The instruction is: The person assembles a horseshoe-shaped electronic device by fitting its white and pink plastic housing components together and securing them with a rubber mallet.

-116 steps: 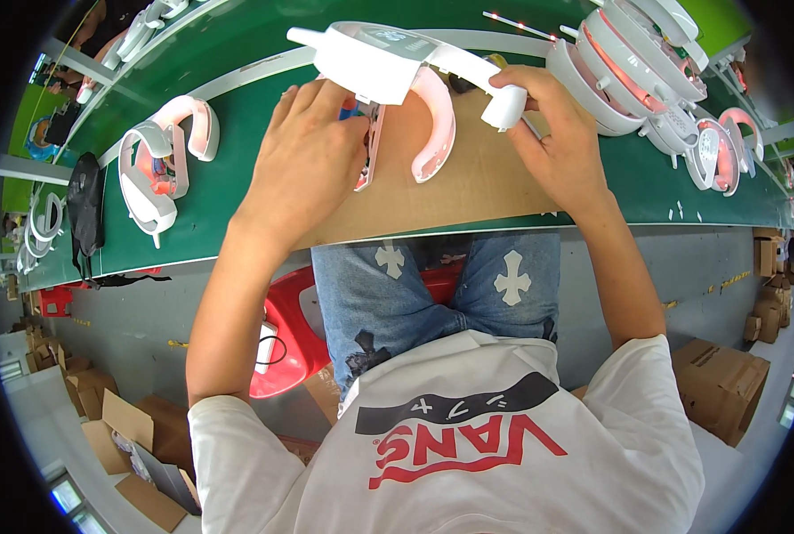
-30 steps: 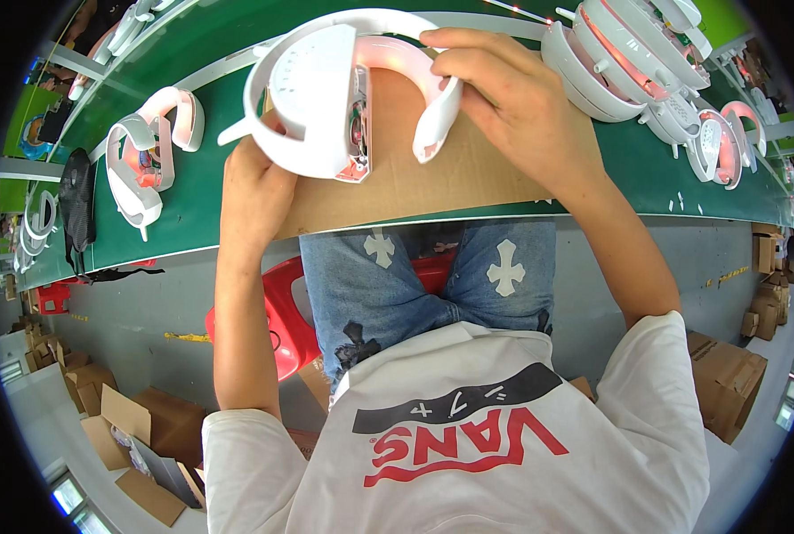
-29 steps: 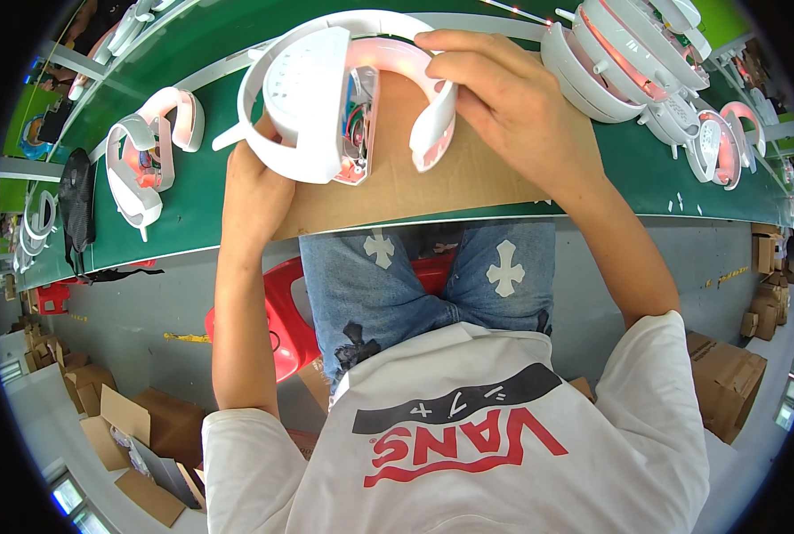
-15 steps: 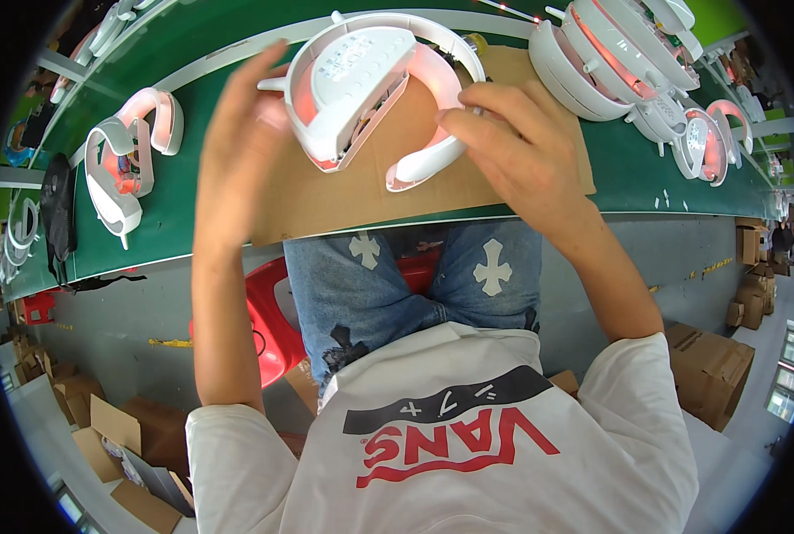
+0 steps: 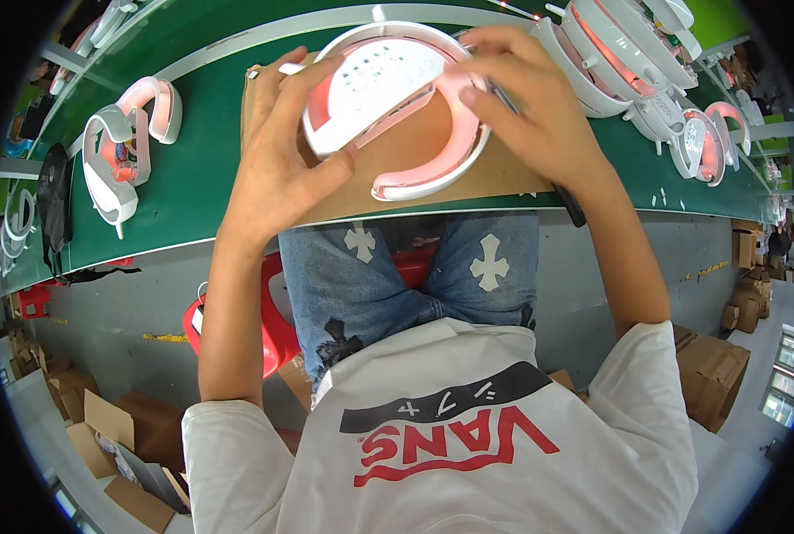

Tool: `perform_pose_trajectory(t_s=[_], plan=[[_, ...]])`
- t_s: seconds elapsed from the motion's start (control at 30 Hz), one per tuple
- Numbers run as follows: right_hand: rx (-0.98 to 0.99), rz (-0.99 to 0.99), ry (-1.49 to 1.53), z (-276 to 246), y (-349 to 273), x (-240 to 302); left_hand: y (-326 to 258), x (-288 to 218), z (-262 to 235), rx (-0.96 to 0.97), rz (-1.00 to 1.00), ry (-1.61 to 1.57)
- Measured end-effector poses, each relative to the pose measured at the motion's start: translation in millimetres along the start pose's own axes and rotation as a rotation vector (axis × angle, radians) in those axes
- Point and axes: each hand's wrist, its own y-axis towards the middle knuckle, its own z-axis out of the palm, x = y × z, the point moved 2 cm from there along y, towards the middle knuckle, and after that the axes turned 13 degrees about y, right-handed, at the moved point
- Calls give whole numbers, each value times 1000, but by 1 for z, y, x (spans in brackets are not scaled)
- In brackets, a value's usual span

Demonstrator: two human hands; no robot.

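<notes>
A white, ring-shaped device (image 5: 437, 182) with a pink inner lining and a half-disc panel dotted with small marks is held just above a brown cardboard sheet. My left hand (image 5: 277, 165) grips its left side, thumb at the lower edge and fingers along the upper rim. On the right, my right hand (image 5: 535, 107) has its fingers over the upper rim and its thumb near the pink lining. A slim dark tool (image 5: 570, 206) shows past that wrist and seems tucked in the same hand; its working end is hidden.
The cardboard sheet (image 5: 361, 206) lies on a green bench (image 5: 205, 200). A similar white-and-pink device (image 5: 103, 182) sits at left, beside a black pouch (image 5: 56, 196). Stacked white housings (image 5: 584, 76) crowd the right, with more devices (image 5: 704, 147) beyond. Small white scraps (image 5: 664, 198) lie near the front edge.
My left hand has come in from beside the device and closed on its left side. The device has turned and tilted, hiding its open inside. The dark tool now shows by my right wrist.
</notes>
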Motion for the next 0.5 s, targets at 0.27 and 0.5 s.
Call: perform_pose_trajectory(t_s=[0.27, 0.5], plan=[[-73, 508, 345, 18, 25, -19, 0, -3, 4, 152, -58, -362], [-241, 651, 644, 38, 25, -35, 7, -6, 12, 108, -97, -403]])
